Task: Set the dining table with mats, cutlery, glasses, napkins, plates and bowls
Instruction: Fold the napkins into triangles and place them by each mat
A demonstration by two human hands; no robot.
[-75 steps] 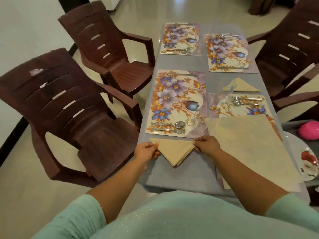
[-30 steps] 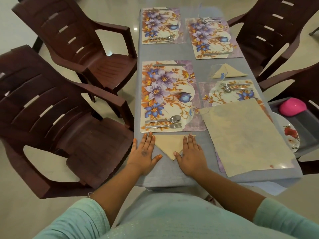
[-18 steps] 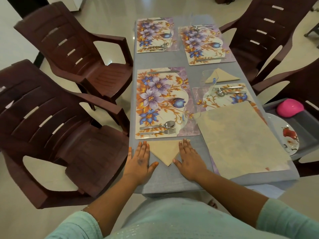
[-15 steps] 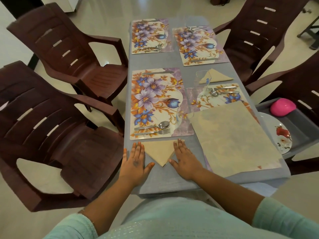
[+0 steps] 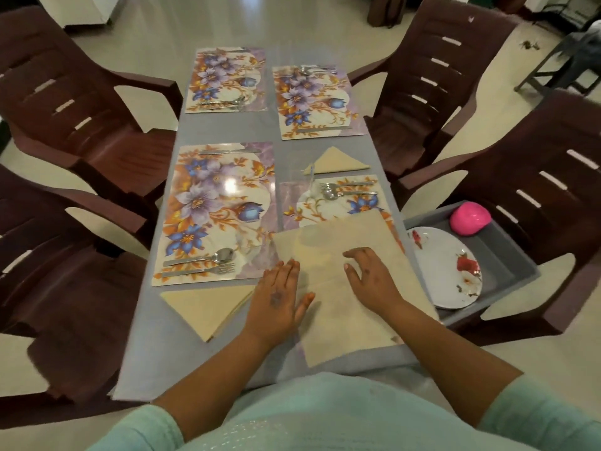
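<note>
A grey table [image 5: 227, 128] carries several floral mats, each with cutlery. The near left mat [image 5: 218, 209] has a spoon and fork [image 5: 208, 263] at its near end. A beige napkin folded into a triangle [image 5: 205, 307] lies just below that mat. A second folded napkin [image 5: 335, 162] lies beyond the near right mat [image 5: 328, 203]. A large unfolded beige napkin [image 5: 328, 255] covers part of that mat. My left hand [image 5: 279, 301] lies flat on its left edge, fingers straight. My right hand [image 5: 370, 275] rests on the napkin with fingers loosely bent.
Dark brown plastic chairs stand on both sides [image 5: 81, 92] [image 5: 439, 76]. On the near right chair a grey tray [image 5: 507, 255] holds a white flowered plate [image 5: 445, 268] and a pink bowl [image 5: 470, 218]. A clear glass [image 5: 302, 177] stands near the right mat.
Both hands have left the folded triangle napkin and moved right onto the large unfolded napkin. The folded napkin stays below the near left mat.
</note>
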